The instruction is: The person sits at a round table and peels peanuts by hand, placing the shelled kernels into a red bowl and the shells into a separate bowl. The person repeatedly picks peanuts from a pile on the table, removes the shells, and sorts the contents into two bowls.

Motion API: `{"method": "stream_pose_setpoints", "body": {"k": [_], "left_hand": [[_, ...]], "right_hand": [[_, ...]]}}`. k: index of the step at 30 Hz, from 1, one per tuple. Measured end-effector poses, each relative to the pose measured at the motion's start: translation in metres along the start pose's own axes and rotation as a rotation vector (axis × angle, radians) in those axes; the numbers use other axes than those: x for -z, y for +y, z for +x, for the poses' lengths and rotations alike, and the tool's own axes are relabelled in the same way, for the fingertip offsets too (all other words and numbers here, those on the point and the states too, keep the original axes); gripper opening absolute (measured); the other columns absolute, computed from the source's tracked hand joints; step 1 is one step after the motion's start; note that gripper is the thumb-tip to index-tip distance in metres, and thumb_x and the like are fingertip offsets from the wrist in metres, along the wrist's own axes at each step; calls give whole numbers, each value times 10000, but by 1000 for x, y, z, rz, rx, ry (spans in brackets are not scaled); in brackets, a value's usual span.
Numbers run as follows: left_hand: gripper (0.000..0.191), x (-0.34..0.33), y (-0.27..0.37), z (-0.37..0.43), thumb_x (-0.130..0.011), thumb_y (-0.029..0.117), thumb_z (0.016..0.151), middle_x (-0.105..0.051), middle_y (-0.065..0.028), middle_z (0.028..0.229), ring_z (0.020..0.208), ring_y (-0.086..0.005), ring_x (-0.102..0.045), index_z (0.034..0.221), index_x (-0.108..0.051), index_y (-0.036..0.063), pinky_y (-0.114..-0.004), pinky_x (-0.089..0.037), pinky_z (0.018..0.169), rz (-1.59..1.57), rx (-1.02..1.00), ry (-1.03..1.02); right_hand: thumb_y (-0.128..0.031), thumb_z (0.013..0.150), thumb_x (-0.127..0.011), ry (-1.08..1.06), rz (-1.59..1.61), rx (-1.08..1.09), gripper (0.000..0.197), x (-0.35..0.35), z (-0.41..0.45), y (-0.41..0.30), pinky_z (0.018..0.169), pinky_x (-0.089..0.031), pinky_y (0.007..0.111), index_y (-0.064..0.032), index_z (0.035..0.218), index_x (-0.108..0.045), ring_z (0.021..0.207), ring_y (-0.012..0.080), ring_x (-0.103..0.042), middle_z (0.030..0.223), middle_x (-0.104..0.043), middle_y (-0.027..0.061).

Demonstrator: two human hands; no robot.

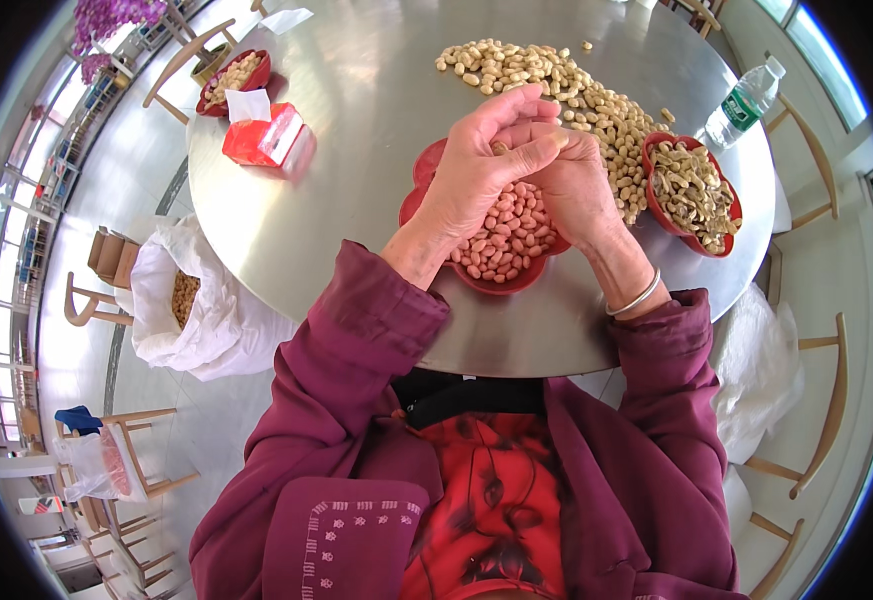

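My left hand (477, 161) and my right hand (580, 187) meet above a red scalloped bowl (425, 176), their fingers overlapping. Shelled pink-skinned peanuts (507, 240) fill the part of the bowl seen between my wrists. A small brown piece, apparently a peanut in its shell (499, 148), shows in the curled fingers of my left hand. My right fingertips are hidden behind the left thumb, so what they hold cannot be seen. Unshelled peanuts (616, 112) lie in a long heap just beyond my hands. To the right, a second red bowl (652, 199) holds broken peanut shells (691, 187).
A water bottle (744, 105) stands near the right edge of the round metal table (346, 217). At left are a red tissue pack (260, 142) and another red bowl (202, 101) of peanuts. A white sack (158, 330) of peanuts stands beside the table; wooden chairs (830, 420) surround it.
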State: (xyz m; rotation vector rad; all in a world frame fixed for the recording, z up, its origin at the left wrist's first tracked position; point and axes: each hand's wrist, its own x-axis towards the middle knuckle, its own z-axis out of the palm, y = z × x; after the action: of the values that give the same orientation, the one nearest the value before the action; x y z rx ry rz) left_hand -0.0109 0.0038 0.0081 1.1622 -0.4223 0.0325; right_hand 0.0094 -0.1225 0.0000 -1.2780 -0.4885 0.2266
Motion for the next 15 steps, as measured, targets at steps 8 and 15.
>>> {"method": "stream_pose_setpoints", "body": {"k": [8,15], "left_hand": [[787,0,-14,4,-638,254,868,-566,-189,1191,1093,-223,-556,1389,-166,-101,-336,-420,958,164,-120,173],[661,-9,-12,-1,-605,171,890,-680,-111,922,796,-101,-621,1379,-237,-80,-234,-480,807,232,-168,259]], "right_hand": [[20,863,-512,11,-247,118,182,-12,-6,1,744,-484,251,22,1005,-626,825,89,-574,893,-643,50],[62,846,-461,116,-189,167,210,-23,-9,8,706,-482,257,27,983,-616,809,99,-561,863,-622,48]]}}
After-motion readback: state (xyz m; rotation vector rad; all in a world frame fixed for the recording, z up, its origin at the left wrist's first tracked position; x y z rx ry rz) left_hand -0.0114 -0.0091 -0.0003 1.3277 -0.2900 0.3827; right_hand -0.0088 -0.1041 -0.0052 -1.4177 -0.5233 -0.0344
